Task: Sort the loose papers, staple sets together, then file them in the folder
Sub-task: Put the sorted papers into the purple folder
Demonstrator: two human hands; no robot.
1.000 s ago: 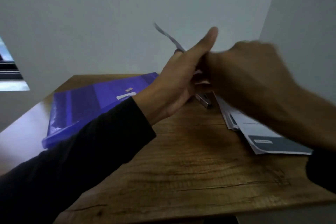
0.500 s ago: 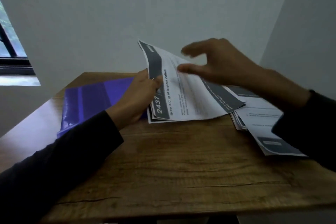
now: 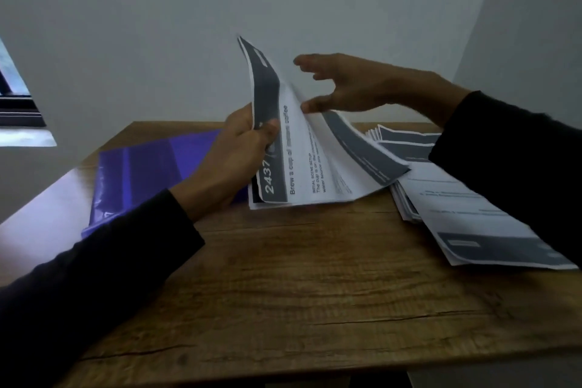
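Nearest is the bare wooden table (image 3: pixel 283 293), grain running left to right. On its right side lies a fanned pile of loose papers (image 3: pixel 466 217), dark bands on white, the print too blurred to read. Mid-table, the left hand (image 3: pixel 239 151) grips a paper set (image 3: pixel 302 164) at its left edge, thumb on top over the dark band and fingers curled behind, the lower edge touching the table. The band reads "2437", and beside it "Brew a cup of instant coffee", the middle word smeared, so that's my best reading. The right hand (image 3: pixel 343 85) is spread wide, thumb tip touching the lifted top sheet, fingers in the air. Left and farther back, a purple folder (image 3: pixel 148 167) lies flat, partly behind the left hand.
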